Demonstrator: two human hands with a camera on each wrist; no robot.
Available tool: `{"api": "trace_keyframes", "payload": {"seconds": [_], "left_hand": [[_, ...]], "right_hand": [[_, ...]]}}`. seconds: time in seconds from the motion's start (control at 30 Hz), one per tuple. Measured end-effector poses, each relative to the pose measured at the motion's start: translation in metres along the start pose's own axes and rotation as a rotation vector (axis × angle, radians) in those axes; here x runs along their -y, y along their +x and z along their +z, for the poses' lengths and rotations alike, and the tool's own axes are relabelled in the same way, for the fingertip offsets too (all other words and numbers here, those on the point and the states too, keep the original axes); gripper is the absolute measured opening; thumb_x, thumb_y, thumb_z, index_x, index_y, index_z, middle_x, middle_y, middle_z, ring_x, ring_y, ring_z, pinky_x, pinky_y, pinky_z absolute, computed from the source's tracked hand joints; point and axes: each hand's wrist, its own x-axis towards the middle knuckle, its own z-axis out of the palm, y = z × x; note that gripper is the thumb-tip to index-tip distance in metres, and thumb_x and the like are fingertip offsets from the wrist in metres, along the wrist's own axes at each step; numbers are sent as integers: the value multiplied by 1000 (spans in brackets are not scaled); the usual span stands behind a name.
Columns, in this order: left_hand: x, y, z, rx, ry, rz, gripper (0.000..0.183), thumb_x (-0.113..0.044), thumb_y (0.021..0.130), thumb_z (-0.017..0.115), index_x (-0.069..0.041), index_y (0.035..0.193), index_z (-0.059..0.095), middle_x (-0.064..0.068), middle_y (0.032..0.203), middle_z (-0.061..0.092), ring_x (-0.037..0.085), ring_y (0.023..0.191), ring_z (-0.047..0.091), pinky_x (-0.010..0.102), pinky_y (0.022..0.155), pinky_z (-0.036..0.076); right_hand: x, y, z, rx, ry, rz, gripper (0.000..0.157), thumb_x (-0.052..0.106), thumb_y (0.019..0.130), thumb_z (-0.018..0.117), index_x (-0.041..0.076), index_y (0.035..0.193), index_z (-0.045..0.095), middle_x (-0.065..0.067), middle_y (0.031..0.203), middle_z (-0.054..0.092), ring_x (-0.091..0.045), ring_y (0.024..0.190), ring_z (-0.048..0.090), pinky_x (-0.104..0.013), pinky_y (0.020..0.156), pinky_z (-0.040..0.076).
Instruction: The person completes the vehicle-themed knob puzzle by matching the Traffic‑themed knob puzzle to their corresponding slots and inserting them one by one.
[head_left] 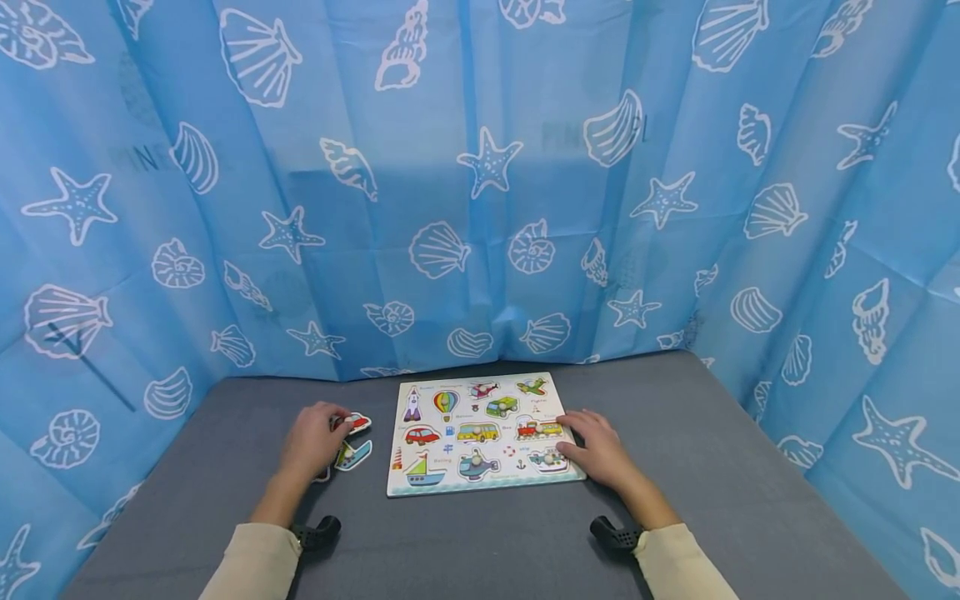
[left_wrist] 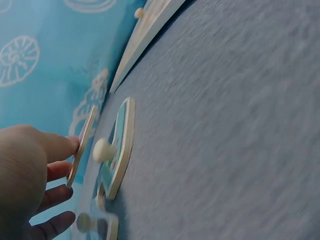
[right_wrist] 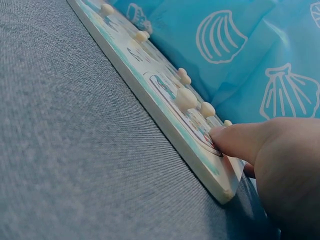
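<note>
My left hand pinches a thin red car puzzle piece between thumb and fingers; in the left wrist view the piece stands steeply tilted. Just below it lies a teal boat piece with a round knob. Part of another knobbed piece shows beneath the hand. The wooden vehicle puzzle board lies flat in front. My right hand rests at its right edge, thumb touching the ship picture and index finger by the train.
A grey cloth-covered table lies under everything. Behind it and along both sides hangs a blue curtain with white shells and starfish. Pale round knobs stick up from the board.
</note>
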Motion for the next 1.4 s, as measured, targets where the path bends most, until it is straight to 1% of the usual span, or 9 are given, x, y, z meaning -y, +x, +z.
{"api": "trace_keyframes", "payload": {"seconds": [0.2,0.3,0.43,0.67,0.7,1.0,1.07,1.2,1.4], "left_hand": [[-13,-2,8,9,0,3,19,-22,90,70,-8,103,72,13,109,64,32,102,55,53,82,45],[-19,-3,10,8,3,24,19,-22,90,70,-9,102,72,11,108,64,31,102,56,52,82,45],[-26,-5,15,-2,14,68,17,-22,89,72,-10,99,73,8,104,64,27,95,57,49,78,46],[-35,-8,27,1,8,113,15,-23,89,72,-12,98,74,5,102,64,25,93,57,49,82,45],[-37,-8,28,1,6,116,15,-23,89,72,-12,98,74,5,101,64,25,92,56,48,79,44],[-47,-11,35,20,0,134,14,-24,88,73,-14,97,73,4,101,65,26,96,57,51,85,42],[-50,-10,36,20,10,153,13,-24,87,73,-14,96,74,4,100,65,27,97,57,52,86,41],[-59,-9,37,32,34,192,11,-25,87,73,-16,93,73,0,94,64,24,91,56,48,84,41],[-70,-8,41,54,43,230,8,-25,87,73,-18,90,72,-3,91,64,20,86,55,46,80,41]], "right_hand": [[1,-1,-1,11,2,6,41,20,92,67,4,129,60,-22,138,51,-47,134,32,-67,102,23],[1,-1,-1,7,2,9,41,20,92,67,4,129,60,-22,138,51,-47,134,32,-67,102,23],[0,-1,-1,0,-3,4,41,20,92,67,4,129,60,-22,138,51,-47,134,32,-67,101,23],[0,0,0,-6,0,-2,42,20,91,67,3,129,60,-22,137,51,-47,133,33,-67,101,24],[-1,0,0,-7,-2,-6,42,20,91,67,4,129,60,-22,137,51,-47,133,33,-67,101,24],[0,-1,1,13,0,7,41,20,92,67,5,130,60,-21,138,51,-46,134,32,-66,102,24],[0,-1,2,12,-2,7,41,20,92,67,4,130,60,-21,138,51,-46,134,32,-66,102,24],[-1,0,1,0,0,1,41,19,92,66,3,129,60,-22,137,51,-47,134,32,-66,102,23],[-1,-1,1,5,-4,-5,41,21,92,67,4,129,60,-21,137,52,-47,133,33,-67,101,24]]}}
